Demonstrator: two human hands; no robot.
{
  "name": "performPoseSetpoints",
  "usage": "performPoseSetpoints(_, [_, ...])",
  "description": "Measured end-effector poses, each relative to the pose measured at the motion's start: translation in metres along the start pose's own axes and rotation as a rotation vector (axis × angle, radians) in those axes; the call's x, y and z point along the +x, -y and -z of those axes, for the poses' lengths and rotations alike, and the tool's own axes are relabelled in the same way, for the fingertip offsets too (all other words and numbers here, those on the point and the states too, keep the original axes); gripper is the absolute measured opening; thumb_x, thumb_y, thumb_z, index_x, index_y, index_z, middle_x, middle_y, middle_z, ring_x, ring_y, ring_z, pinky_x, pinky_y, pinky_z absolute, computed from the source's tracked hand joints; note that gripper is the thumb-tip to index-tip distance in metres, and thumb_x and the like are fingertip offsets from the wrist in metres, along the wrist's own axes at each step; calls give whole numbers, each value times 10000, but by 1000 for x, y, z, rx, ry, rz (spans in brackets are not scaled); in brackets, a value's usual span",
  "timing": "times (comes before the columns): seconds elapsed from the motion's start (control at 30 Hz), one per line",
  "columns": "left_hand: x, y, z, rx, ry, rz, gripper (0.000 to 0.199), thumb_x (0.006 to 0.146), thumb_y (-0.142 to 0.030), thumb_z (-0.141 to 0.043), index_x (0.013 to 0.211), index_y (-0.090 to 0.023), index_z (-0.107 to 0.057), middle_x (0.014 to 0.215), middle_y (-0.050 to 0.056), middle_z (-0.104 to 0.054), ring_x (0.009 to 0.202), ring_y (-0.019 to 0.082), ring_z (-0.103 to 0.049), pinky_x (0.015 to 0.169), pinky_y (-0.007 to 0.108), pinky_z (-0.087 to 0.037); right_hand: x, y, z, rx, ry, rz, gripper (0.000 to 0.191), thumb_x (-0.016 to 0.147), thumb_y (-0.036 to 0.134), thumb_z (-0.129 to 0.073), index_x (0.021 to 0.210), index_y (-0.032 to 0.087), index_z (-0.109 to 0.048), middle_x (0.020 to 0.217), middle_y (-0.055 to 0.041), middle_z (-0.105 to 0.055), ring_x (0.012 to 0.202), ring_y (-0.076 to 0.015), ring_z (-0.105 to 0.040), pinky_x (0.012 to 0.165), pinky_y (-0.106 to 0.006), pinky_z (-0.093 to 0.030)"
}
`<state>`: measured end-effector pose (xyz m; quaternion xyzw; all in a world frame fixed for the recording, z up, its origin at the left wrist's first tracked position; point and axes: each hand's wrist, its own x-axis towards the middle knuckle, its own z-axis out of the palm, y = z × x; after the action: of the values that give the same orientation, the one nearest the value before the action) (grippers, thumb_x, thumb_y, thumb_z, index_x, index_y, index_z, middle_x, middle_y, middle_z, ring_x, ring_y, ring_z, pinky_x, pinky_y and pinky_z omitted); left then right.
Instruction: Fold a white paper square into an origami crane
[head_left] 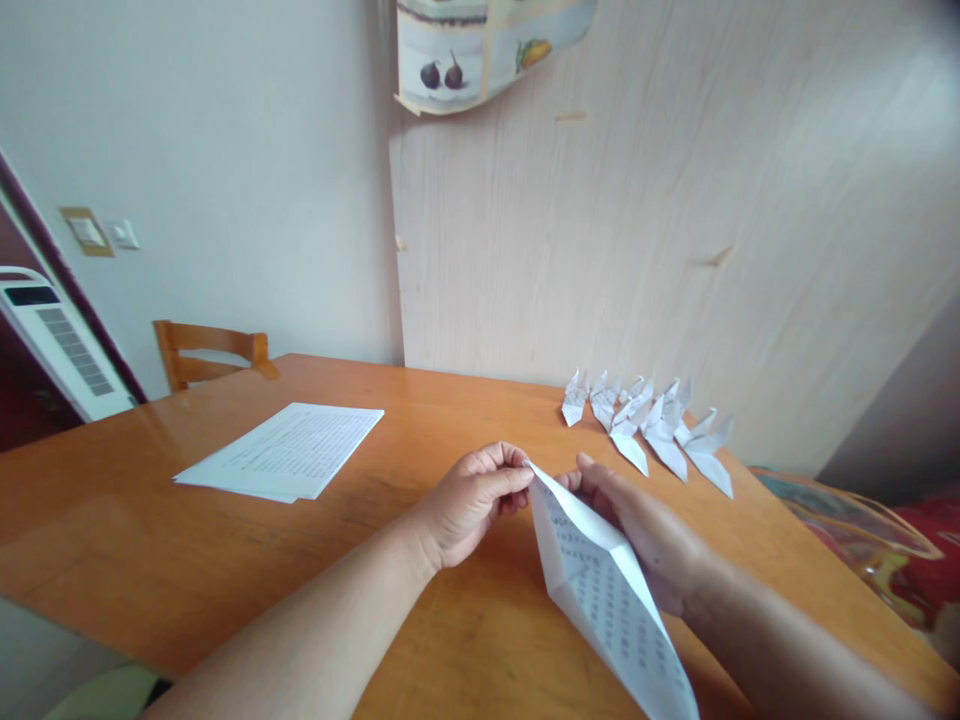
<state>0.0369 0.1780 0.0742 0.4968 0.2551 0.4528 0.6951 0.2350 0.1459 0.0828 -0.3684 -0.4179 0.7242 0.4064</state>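
My left hand (pixel 480 500) pinches the top corner of a partly folded sheet of printed paper (pixel 600 580) above the wooden table. Behind the paper's right edge is my right hand (pixel 637 520), its fingers curled near the same top corner and partly hidden by the sheet. The paper has long creases and slants down toward the near edge of the view. Several folded paper birds (pixel 664 425) stand grouped at the table's far right.
A stack of printed sheets (pixel 285 450) lies on the left part of the wooden table (pixel 330 545). Behind the table stands a wooden chair (pixel 214 345). A pale wall (pixel 555 250) borders the far edge, and bags (pixel 862 530) are at the right.
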Motion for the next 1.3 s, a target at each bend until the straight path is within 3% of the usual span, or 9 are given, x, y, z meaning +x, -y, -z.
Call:
performPoseSetpoints(0.1, [-1,-4,-1,-67,24,16,184,796,-231,-750,865,-183,-586,728,-28,-552,652,91,-478,630,240,-321,0,3,5,146,135,-194,567,917,657,-501,932,127,-703,695,-49,-668,552,-138,-584,566,-261,-439])
performPoseSetpoints(0.17, [-2,-7,-1,-101,36,9,202,783,-240,-772,862,-192,-593,741,-27,-560,666,95,-493,643,242,-330,-1,2,6,187,203,-270,640,916,683,-477,1023,98,-712,848,-114,-728,691,-187,-668,669,-302,-495])
performPoseSetpoints(0.27, [-4,-10,-1,-122,58,-21,216,764,-260,-802,851,-197,-614,793,-19,-583,703,103,-513,692,254,-355,-1,-3,4,184,321,-298,704,916,711,-434,1046,79,-715,1001,-184,-735,890,-262,-697,792,-375,-509])
performPoseSetpoints(0.4, [-6,-13,-1,-104,131,-27,210,777,-291,-808,846,-207,-629,939,19,-657,785,129,-544,773,283,-372,-4,-9,-3,161,386,-278,648,889,679,-494,1049,91,-715,960,-189,-743,853,-256,-707,801,-358,-495])
performPoseSetpoints(0.57, [-6,-11,1,-100,164,10,199,791,-307,-802,857,-218,-636,1005,30,-669,832,143,-567,774,290,-363,-5,-10,-4,154,215,-195,316,817,411,-682,944,125,-719,731,-72,-715,622,-165,-645,614,-262,-465])
performPoseSetpoints(0.67, [-4,-8,1,-89,142,11,197,802,-323,-790,901,-211,-662,1004,41,-659,883,155,-574,779,286,-364,-6,-8,-5,139,149,-112,226,765,312,-769,903,148,-695,647,7,-643,518,-100,-541,519,-215,-396])
performPoseSetpoints(0.97, [3,-1,2,-42,-69,51,143,787,-248,-711,876,-166,-635,761,14,-612,683,119,-531,657,259,-348,-2,-10,-9,-8,-4,5,311,760,402,-812,765,177,-597,571,39,-588,451,-87,-495,452,-213,-357])
performPoseSetpoints(1.1, [3,-2,2,6,-89,0,136,792,-247,-697,846,-170,-598,750,3,-607,648,109,-516,627,255,-341,0,-13,-9,-45,-27,41,328,766,431,-807,760,178,-597,572,36,-596,453,-88,-494,448,-213,-348])
performPoseSetpoints(1.3, [2,-1,1,62,-101,34,191,799,-318,-705,857,-170,-600,737,8,-606,639,115,-517,627,260,-354,-1,-14,-9,-70,-37,60,336,775,448,-805,786,176,-609,598,29,-613,473,-93,-509,458,-215,-363])
